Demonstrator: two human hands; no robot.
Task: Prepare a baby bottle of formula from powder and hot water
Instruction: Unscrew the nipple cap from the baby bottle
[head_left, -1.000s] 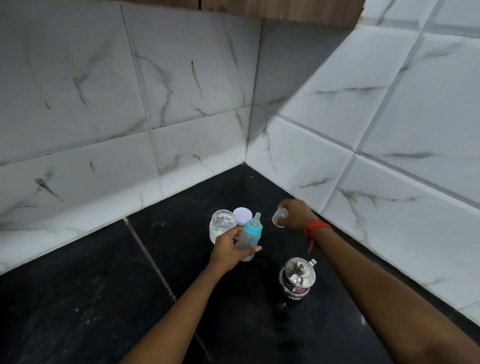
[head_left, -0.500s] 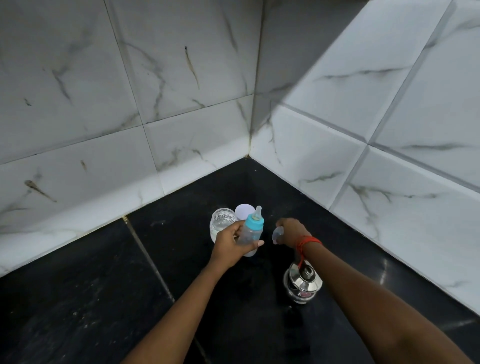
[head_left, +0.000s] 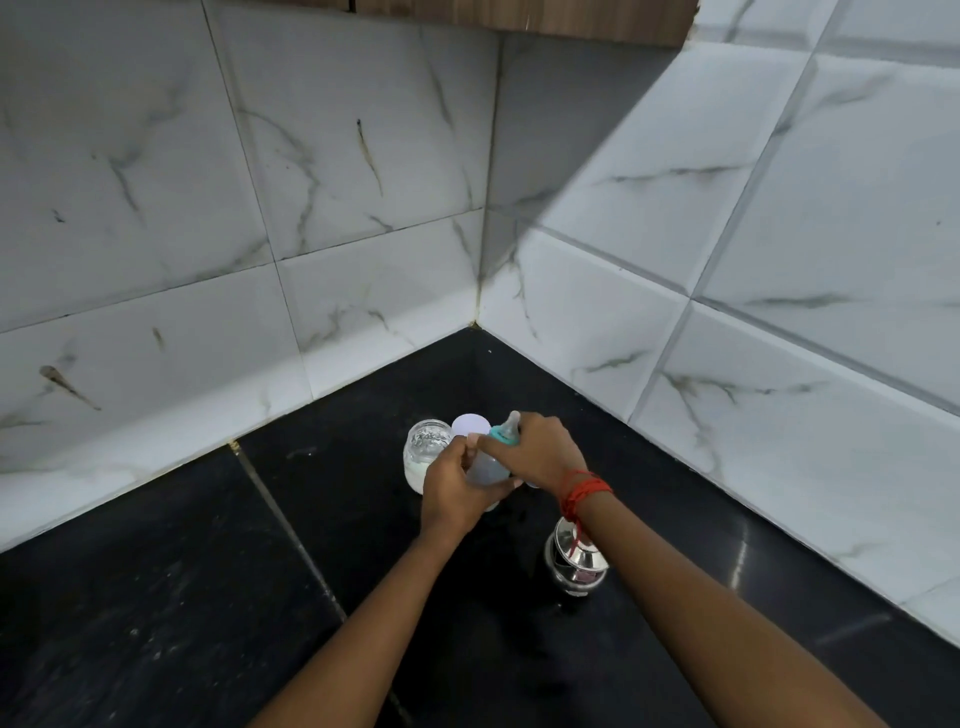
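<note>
A clear baby bottle (head_left: 487, 465) with a teal collar and a pale teat stands tilted over the black counter (head_left: 218, 597). My left hand (head_left: 453, 491) wraps the bottle's body from the left. My right hand (head_left: 535, 451) closes over the teal collar at the top. Whether the clear cap is still in my right hand is hidden. Just left of the bottle stands an open glass jar (head_left: 425, 457) with white powder at its bottom. Its white round lid (head_left: 470, 425) lies behind the bottle.
A small shiny steel pot with a lid (head_left: 574, 561) stands on the counter under my right wrist. White marble-look tiled walls meet in a corner (head_left: 480, 260) close behind the objects. A wooden cabinet edge (head_left: 519, 18) runs along the top.
My right hand, which held a small clear cap off to the right, has moved left onto the bottle's teal collar. My left hand kept its hold on the bottle.
</note>
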